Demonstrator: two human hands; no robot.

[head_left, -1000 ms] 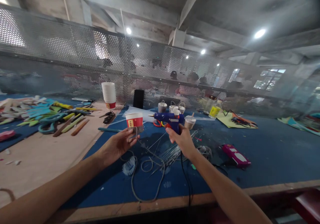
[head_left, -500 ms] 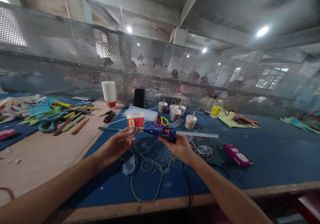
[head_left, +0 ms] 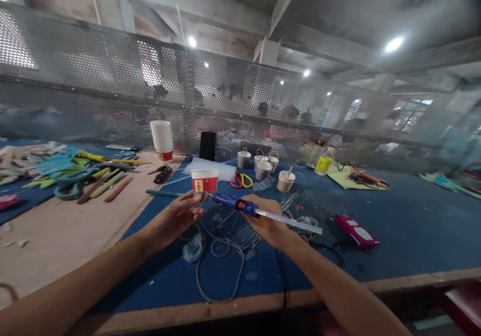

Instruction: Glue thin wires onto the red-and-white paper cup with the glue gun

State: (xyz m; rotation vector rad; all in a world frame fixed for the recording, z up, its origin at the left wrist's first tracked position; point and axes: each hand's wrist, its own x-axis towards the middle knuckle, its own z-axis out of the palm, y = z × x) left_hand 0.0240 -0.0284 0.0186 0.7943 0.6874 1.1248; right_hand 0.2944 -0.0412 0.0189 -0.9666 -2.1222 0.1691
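My left hand is closed on the lower part of a red and white paper cup, with a grey cord at its fingers. The cord trails down in loops over the blue mat. My right hand grips a blue glue gun, whose nozzle points left at the base of the cup. A long clear glue stick sticks out from the gun's rear, slanting down to the right. Whether the nozzle touches the cup cannot be made out.
Several small cord-wrapped cups and red-yellow scissors stand or lie beyond my hands. Stacked paper cups and tools are at left. A magenta box, bottles and a black cable are to the right.
The glue gun has tilted, so its rear and the glue stick now slope down to the right. My right hand has turned with it; my left hand has barely moved.
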